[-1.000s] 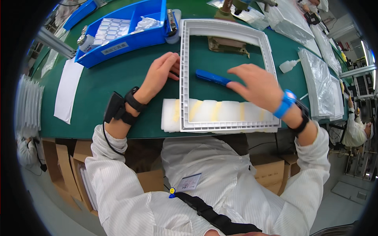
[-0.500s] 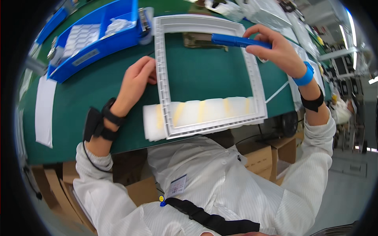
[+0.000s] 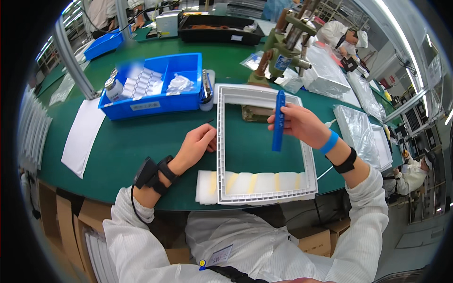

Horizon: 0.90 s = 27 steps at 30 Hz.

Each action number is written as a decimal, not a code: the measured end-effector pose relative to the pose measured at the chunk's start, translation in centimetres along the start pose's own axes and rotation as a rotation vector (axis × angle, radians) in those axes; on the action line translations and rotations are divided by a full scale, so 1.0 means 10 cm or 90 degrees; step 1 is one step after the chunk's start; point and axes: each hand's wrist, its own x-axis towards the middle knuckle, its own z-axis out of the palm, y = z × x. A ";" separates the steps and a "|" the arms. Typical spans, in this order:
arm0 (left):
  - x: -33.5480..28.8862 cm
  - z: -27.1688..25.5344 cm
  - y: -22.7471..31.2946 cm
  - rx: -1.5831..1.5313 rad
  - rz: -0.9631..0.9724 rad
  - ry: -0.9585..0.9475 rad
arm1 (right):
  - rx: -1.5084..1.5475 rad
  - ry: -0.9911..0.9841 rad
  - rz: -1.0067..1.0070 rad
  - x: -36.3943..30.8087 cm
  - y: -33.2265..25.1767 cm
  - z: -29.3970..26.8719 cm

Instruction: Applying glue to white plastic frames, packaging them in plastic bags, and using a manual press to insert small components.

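A white rectangular plastic frame lies on the green table in front of me. Its near side rests on a white foam strip with yellowish bands. Curled at the frame's left side, my left hand has its fingertips against the edge, partly hidden. My right hand is closed round a blue marker pen, held roughly upright above the right part of the frame's opening. Behind the pen, a metal block shows through the far part of that opening.
A blue divided bin with white parts stands at the far left, beside a clear container. A green hand press rises behind the frame. Plastic-wrapped panels lie at right, white paper at left. Co-workers are in the background.
The marker pen has turned from level to nearly upright in my right hand. My view has tilted up, showing more of the bench. My left hand stays at the frame's left side.
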 end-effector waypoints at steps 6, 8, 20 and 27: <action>0.06 -0.02 0.10 0.012 0.002 -0.012 | -0.084 0.020 0.139 0.49 0.18 0.09; 0.06 -0.04 0.09 0.005 -0.003 -0.012 | -0.089 0.032 0.156 0.61 0.18 0.09; 0.02 0.00 0.13 0.032 -0.006 -0.006 | -0.102 0.099 0.140 0.86 0.19 -0.20; 0.03 0.00 0.13 0.039 -0.001 0.004 | -0.109 0.062 0.144 0.85 0.20 -0.17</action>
